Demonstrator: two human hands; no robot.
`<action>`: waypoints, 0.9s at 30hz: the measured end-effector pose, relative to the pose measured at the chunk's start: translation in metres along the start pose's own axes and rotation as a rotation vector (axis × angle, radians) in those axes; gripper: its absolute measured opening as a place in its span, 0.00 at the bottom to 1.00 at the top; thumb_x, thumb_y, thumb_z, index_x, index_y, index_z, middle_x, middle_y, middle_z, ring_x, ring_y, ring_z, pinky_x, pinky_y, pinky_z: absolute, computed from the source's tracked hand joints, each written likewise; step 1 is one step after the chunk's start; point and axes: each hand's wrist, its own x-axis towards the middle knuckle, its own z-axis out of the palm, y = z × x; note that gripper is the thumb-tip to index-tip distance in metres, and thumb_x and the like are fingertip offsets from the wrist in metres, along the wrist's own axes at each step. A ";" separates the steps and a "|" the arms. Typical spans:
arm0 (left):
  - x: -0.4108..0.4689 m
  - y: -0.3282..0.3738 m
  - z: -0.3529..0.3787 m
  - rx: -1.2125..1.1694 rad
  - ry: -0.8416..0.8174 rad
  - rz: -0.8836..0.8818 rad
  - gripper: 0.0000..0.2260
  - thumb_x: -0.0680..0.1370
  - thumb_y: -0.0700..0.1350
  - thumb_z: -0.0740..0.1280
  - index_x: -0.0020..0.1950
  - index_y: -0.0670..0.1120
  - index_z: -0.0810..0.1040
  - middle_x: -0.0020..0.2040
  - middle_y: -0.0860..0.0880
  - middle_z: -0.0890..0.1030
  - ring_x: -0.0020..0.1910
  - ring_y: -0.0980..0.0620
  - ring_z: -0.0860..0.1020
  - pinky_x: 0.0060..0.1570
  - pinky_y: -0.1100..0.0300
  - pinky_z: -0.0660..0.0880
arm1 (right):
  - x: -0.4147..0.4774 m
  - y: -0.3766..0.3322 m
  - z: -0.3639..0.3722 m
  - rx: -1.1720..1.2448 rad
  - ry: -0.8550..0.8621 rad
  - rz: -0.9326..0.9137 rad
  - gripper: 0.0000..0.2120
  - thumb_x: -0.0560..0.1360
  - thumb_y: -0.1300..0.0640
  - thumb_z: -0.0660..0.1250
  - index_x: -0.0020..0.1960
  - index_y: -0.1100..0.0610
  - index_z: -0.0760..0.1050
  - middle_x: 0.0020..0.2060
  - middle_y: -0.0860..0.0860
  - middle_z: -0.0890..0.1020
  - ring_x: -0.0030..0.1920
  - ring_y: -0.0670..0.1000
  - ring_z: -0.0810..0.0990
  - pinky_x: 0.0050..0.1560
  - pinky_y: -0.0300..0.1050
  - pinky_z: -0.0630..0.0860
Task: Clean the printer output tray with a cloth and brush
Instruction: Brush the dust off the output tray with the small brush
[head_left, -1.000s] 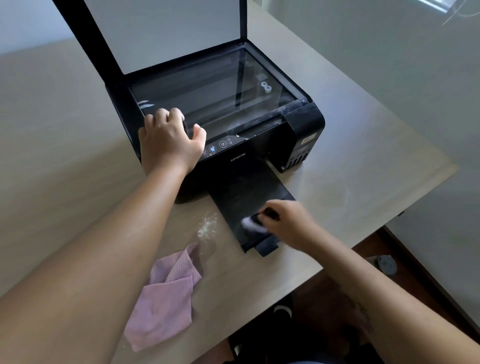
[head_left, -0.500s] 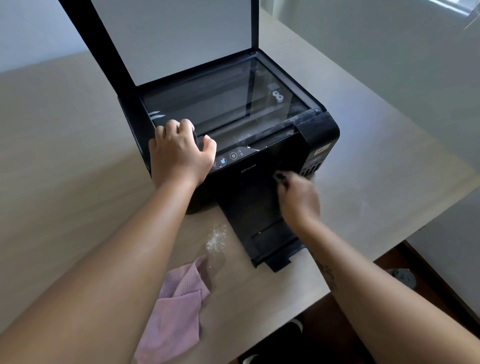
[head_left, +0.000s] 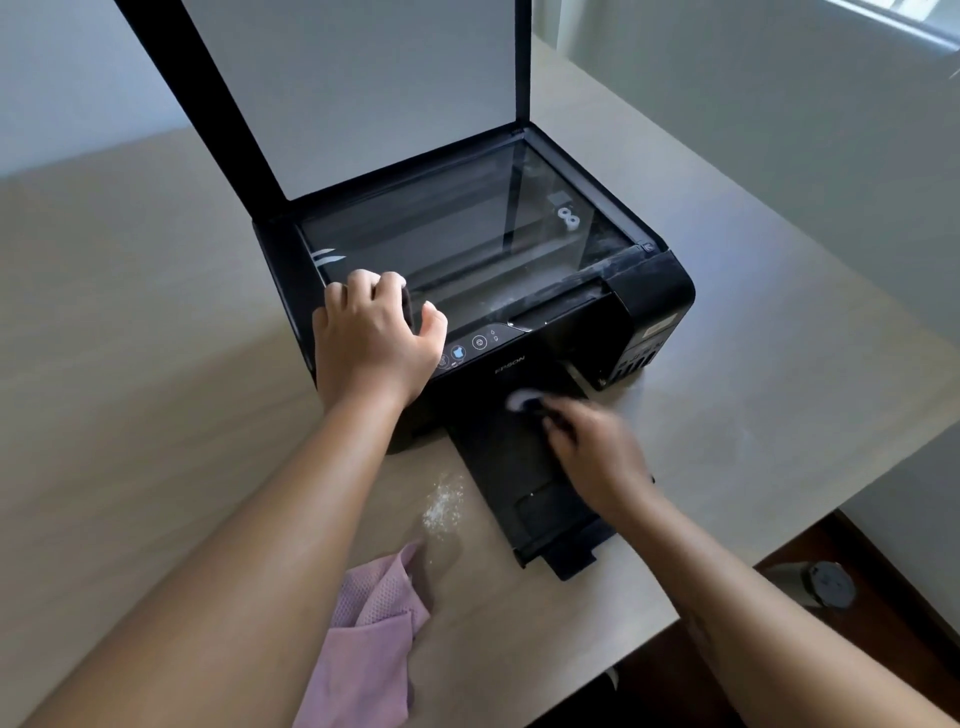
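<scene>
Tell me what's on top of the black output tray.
The right hand holds a blurred pale-bristled brush there, near the black printer. The hand covers part of the tray; anything beneath is hidden.

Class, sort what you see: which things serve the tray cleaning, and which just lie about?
Job in hand: tray; brush in right hand; cloth; printer, held by left hand; white dust.
Lying about: grey round thing on the floor.

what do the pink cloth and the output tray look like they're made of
Pink cloth: likely microfibre or knit fabric, matte; a dimpled weave shows and it lies in soft folds. Output tray: probably hard plastic, black, slightly glossy; flat, rigid, moulded edges.
</scene>
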 end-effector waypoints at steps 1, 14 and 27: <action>0.000 0.000 0.000 0.002 -0.001 0.001 0.16 0.76 0.58 0.60 0.52 0.47 0.76 0.55 0.47 0.75 0.55 0.42 0.70 0.56 0.49 0.66 | -0.001 0.007 -0.002 -0.024 0.101 0.154 0.15 0.77 0.57 0.66 0.64 0.52 0.77 0.55 0.54 0.83 0.53 0.60 0.80 0.49 0.49 0.75; 0.001 -0.001 0.000 0.022 -0.020 0.009 0.18 0.76 0.58 0.60 0.58 0.49 0.77 0.61 0.48 0.76 0.57 0.41 0.70 0.57 0.49 0.67 | -0.016 -0.019 0.009 -0.086 -0.091 -0.167 0.15 0.76 0.56 0.66 0.62 0.52 0.78 0.51 0.52 0.84 0.50 0.58 0.79 0.48 0.50 0.75; 0.001 0.000 0.001 0.025 -0.026 -0.002 0.20 0.76 0.59 0.58 0.59 0.50 0.78 0.63 0.48 0.76 0.59 0.41 0.69 0.59 0.49 0.65 | -0.006 -0.043 0.028 -0.133 -0.255 -0.349 0.17 0.78 0.54 0.63 0.66 0.52 0.75 0.54 0.53 0.82 0.52 0.58 0.77 0.51 0.52 0.73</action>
